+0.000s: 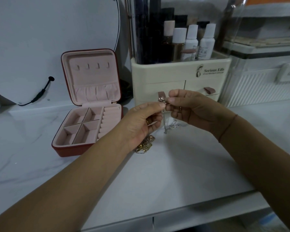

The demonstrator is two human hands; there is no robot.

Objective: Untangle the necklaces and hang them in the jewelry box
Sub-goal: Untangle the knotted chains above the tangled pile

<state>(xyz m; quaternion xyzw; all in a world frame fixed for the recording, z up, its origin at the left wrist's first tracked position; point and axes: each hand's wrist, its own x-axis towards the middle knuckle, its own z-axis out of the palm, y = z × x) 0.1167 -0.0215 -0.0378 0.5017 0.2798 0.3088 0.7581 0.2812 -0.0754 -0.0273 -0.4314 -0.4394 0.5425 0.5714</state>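
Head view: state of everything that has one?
Jewelry box: open, lid upright, hooks bare, compartments empty.
Silver necklace: held up, chain hanging down.
Gold chains: heaped on the counter.
Left hand: pinches the Silver necklace.
Right hand: pinches the Silver necklace.
Organizer drawers: shut.
Bottles: capped.

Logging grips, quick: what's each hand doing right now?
Left hand: pinching the silver necklace.
Right hand: pinching the same necklace at its pendant.
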